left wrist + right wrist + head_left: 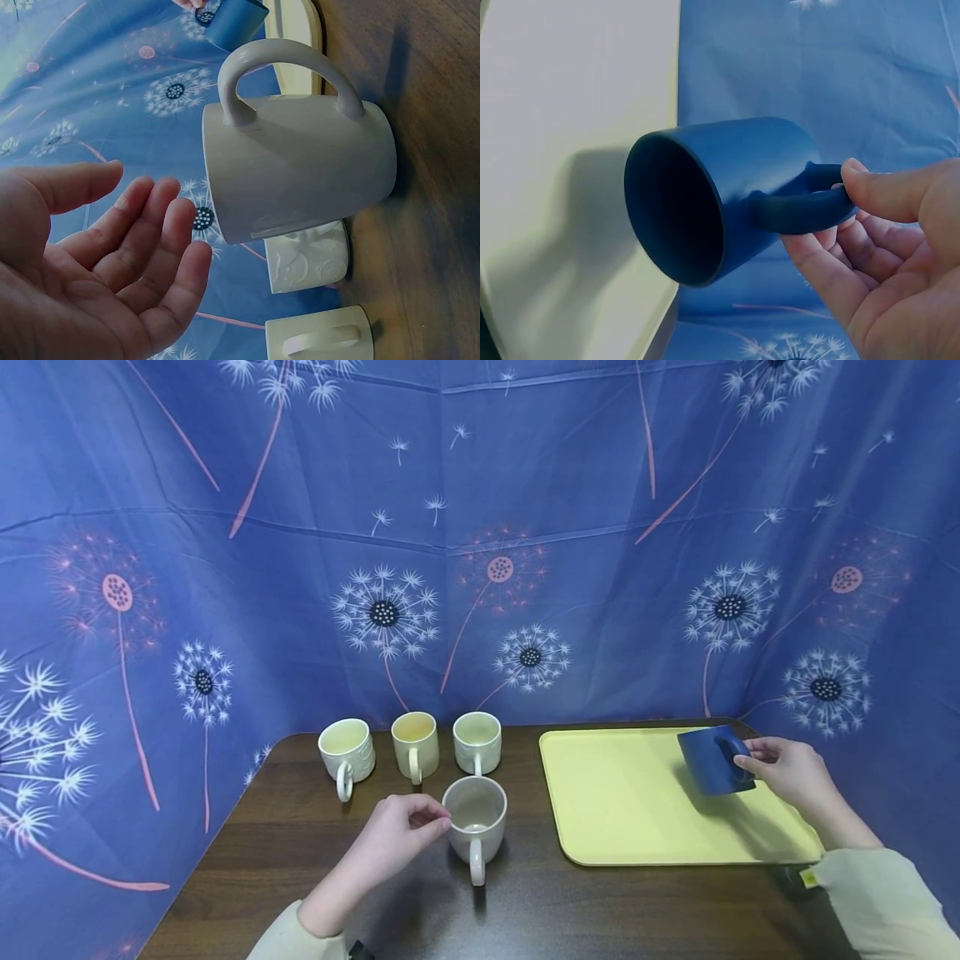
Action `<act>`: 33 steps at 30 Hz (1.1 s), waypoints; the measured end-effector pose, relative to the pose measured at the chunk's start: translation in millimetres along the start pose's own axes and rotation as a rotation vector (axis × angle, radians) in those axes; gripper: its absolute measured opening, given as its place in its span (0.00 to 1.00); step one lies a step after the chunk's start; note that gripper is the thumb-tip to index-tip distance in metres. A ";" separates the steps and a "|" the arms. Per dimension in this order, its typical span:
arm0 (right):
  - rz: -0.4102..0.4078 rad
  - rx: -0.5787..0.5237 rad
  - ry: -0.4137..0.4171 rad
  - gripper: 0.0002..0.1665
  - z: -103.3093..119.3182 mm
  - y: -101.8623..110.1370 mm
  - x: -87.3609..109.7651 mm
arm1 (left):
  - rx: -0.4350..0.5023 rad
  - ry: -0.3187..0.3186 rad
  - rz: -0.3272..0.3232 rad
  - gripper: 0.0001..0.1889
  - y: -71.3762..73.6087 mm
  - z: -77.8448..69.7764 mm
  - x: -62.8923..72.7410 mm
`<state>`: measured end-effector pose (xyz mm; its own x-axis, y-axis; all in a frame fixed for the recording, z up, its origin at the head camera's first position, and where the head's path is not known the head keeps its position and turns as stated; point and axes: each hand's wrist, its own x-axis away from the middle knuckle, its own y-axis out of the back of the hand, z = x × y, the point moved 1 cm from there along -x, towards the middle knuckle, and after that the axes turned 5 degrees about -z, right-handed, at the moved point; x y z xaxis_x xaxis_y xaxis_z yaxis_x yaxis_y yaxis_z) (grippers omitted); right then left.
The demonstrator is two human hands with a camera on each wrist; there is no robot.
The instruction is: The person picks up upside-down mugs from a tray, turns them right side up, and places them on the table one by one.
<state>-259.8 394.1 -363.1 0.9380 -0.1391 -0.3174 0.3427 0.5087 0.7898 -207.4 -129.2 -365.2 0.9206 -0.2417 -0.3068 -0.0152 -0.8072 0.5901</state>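
My right hand pinches the handle of a dark blue mug between thumb and fingers. That mug is tilted and held over the right part of a yellow tray. In the right wrist view, the mouth of the blue mug faces left. My left hand is beside a large light grey mug, which stands upright with its handle toward me. The left wrist view shows the left hand's fingers loosely bent, with nothing held and a gap to the grey mug.
Behind the grey mug stand a white mug on the left, a cream mug, and another white mug, close to the grey one. All rest on a dark wooden table. A blue dandelion-print cloth hangs behind.
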 end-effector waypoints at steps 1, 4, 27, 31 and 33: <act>0.002 -0.025 -0.016 0.29 1.8 0.8 0.0 | 0.004 0.000 0.000 0.04 0.0 0.2 -0.1; 0.017 -0.087 -0.049 0.32 7.0 3.4 -0.4 | 0.014 0.000 -0.003 0.04 0.4 0.7 -0.4; 0.129 -0.446 -0.171 0.41 53.1 12.4 2.5 | 0.018 -0.004 -0.046 0.04 13.4 -1.4 -4.1; 0.145 -0.437 -0.171 0.42 62.1 14.1 4.2 | 0.008 0.004 -0.060 0.03 15.0 -3.8 -4.8; 0.143 -0.462 -0.163 0.42 66.4 14.8 4.8 | -0.004 0.007 -0.074 0.03 16.1 -5.1 -5.0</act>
<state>-246.8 344.6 -318.1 0.9824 -0.1528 -0.1079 0.1863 0.8496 0.4934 -210.2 -138.3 -350.4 0.9219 -0.1779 -0.3442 0.0543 -0.8203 0.5693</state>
